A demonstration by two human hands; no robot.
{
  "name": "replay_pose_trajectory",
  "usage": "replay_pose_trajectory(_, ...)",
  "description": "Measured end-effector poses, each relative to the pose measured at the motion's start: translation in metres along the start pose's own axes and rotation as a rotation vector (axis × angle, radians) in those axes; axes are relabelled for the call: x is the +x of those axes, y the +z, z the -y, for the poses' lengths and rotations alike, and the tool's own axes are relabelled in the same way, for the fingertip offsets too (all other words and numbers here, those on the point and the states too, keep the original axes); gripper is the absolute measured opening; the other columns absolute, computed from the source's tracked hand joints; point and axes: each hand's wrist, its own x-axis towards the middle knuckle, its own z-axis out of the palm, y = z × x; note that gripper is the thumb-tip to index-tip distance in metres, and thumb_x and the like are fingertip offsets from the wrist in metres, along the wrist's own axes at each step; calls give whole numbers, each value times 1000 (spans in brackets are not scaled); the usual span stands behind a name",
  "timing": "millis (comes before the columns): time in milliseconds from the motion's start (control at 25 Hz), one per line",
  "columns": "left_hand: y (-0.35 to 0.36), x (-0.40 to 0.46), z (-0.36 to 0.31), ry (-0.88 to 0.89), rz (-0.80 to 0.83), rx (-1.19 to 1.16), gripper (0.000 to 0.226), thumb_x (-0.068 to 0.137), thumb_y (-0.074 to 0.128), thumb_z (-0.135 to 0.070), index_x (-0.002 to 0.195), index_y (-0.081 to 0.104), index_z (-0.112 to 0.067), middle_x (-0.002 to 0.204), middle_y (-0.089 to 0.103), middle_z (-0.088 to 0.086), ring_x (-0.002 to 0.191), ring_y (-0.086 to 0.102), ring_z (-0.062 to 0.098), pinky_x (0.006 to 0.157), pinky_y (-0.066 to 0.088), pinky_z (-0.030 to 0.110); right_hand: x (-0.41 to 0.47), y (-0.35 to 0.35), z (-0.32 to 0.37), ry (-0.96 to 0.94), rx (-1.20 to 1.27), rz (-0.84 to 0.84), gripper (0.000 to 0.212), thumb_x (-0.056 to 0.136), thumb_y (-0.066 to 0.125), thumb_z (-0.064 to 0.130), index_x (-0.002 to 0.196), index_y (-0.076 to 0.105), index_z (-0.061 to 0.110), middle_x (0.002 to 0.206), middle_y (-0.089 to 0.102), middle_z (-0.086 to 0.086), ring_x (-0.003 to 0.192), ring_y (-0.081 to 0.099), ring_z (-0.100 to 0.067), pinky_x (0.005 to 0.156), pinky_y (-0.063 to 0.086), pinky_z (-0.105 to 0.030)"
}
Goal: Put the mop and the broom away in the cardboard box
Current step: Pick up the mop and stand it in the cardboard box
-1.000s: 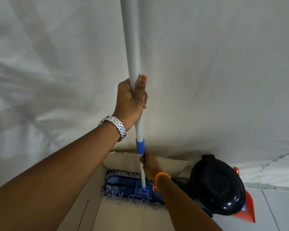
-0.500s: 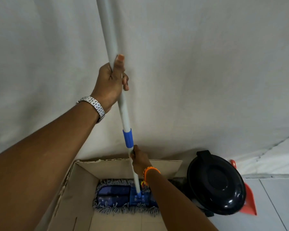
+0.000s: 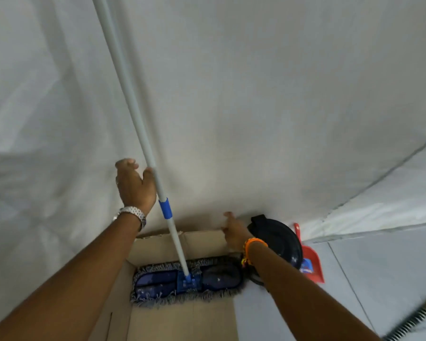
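Note:
The mop's blue fringed head (image 3: pixel 186 281) lies flat on the bottom of the open cardboard box (image 3: pixel 158 244), against its far wall. Its grey pole (image 3: pixel 133 104) with a blue collar leans up and to the left against the white sheet. My left hand (image 3: pixel 134 185) is beside the pole with fingers spread; only the thumb touches it. My right hand (image 3: pixel 234 233) hovers open over the box's far right corner, off the pole. At the bottom right corner, dark bristles (image 3: pixel 408 322) show, blurred, perhaps the broom.
A black round bin lid (image 3: pixel 278 239) stands right of the box, with a red dustpan (image 3: pixel 311 262) behind it. White sheeting (image 3: pixel 256 94) covers the wall. Pale floor tiles (image 3: pixel 379 279) run to the right.
Both hands have let go of the mop pole and opened. The pole now leans further left against the sheet. My right hand moved right toward the box corner.

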Motion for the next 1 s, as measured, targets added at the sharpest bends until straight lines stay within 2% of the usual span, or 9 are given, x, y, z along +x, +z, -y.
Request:
replay_pose_trajectory(80, -9, -56, -16, -56, -26, 110, 38, 84, 61, -20, 117, 48, -5, 120, 58, 16, 110, 54, 38, 94, 44, 45, -67, -55, -22, -4, -26, -86, 46, 94, 46, 6, 138, 31, 1, 120, 57, -26, 111, 57, -37, 86, 40, -35)
replay_pose_trajectory(120, -9, -90, -26, -80, 2, 163, 40, 84, 61, -20, 118, 49, -3, 122, 57, 18, 112, 52, 42, 96, 43, 47, -106, -80, -38, 20, -37, -122, 44, 94, 46, 8, 136, 34, 0, 123, 58, -26, 113, 57, -39, 87, 37, -34)
replay_pose_trajectory(240, 5, -188, -53, -39, 185, 283, 44, 83, 61, -20, 122, 52, 0, 125, 54, 26, 116, 49, 46, 100, 39, 51, -208, -141, -98, 91, -60, -221, 49, 92, 45, 19, 137, 37, 3, 125, 58, -25, 113, 58, -40, 92, 40, -34)
replay_pose_trajectory(440, 61, -370, -113, -29, 524, 367, 45, 87, 61, -25, 125, 53, -2, 129, 52, 25, 121, 46, 45, 102, 36, 51, -377, -199, -270, 354, -39, -289, 47, 94, 50, 12, 138, 36, 6, 131, 58, -21, 120, 54, -39, 97, 39, -33)
replay_pose_trajectory(560, 104, -452, -129, -28, 588, 413, 45, 86, 60, -30, 123, 54, -5, 130, 53, 24, 121, 47, 46, 102, 40, 53, -462, -222, -366, 476, 43, -296, 46, 94, 51, 12, 137, 37, 6, 122, 62, -23, 116, 55, -40, 95, 42, -37)
replay_pose_trajectory(680, 145, -539, -130, -73, 667, 500, 45, 85, 60, -28, 118, 56, 2, 126, 54, 32, 119, 48, 49, 103, 39, 55, -542, -252, -467, 566, 102, -281, 44, 94, 50, 12, 136, 37, 8, 113, 64, -24, 110, 57, -40, 92, 45, -41)
replay_pose_trajectory(800, 180, -610, -146, -165, 743, 554, 51, 87, 61, -31, 122, 54, 6, 129, 53, 33, 124, 45, 49, 107, 35, 55, -597, -292, -540, 640, 73, -246, 44, 94, 49, 11, 136, 36, 9, 120, 59, -26, 110, 56, -40, 91, 47, -43)
replay_pose_trajectory(1000, 264, -677, -193, -99, 827, 517, 51, 88, 61, -32, 128, 55, -1, 137, 50, 26, 132, 40, 42, 113, 30, 48, -595, -356, -625, 584, -174, -135, 47, 93, 48, 7, 138, 34, 10, 128, 55, -21, 119, 52, -34, 95, 42, -36)
